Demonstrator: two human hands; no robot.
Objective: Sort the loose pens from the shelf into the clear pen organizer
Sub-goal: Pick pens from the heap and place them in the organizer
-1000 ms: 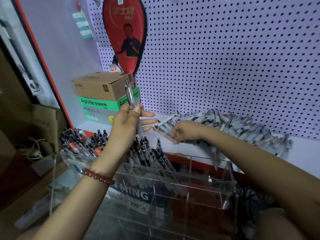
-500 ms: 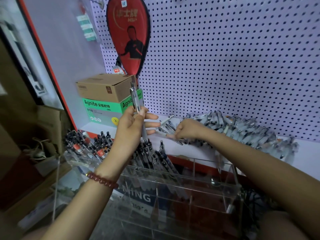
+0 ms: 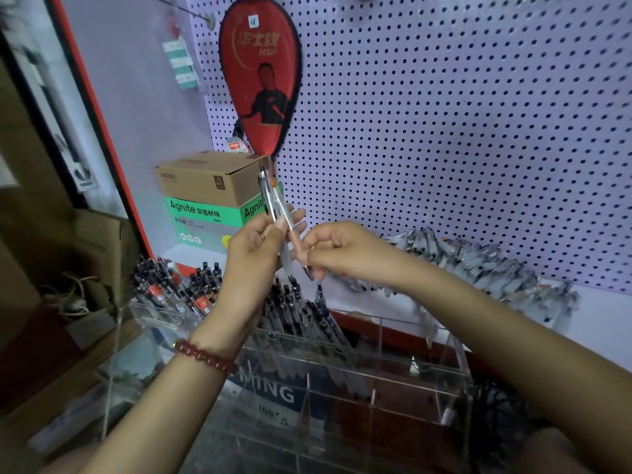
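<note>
My left hand (image 3: 254, 246) holds a clear pen with a black clip (image 3: 266, 196) upright above the organizer. My right hand (image 3: 337, 251) pinches a second clear pen with an orange grip (image 3: 285, 217) and holds it against the first one, tip down. A heap of loose clear pens (image 3: 478, 265) lies on the white shelf to the right. The clear pen organizer (image 3: 393, 367) stands below my hands, its left compartments filled with black-capped pens (image 3: 301, 309).
A brown carton (image 3: 208, 179) sits on a green Agnite box (image 3: 205, 217) at the back left of the shelf. A red racket cover (image 3: 261, 73) hangs on the pegboard. A smaller clear tray of pens (image 3: 164, 289) stands left of the organizer.
My right hand lifted a pen off the shelf pile and brought it left and up to my left hand, beside the pen held there.
</note>
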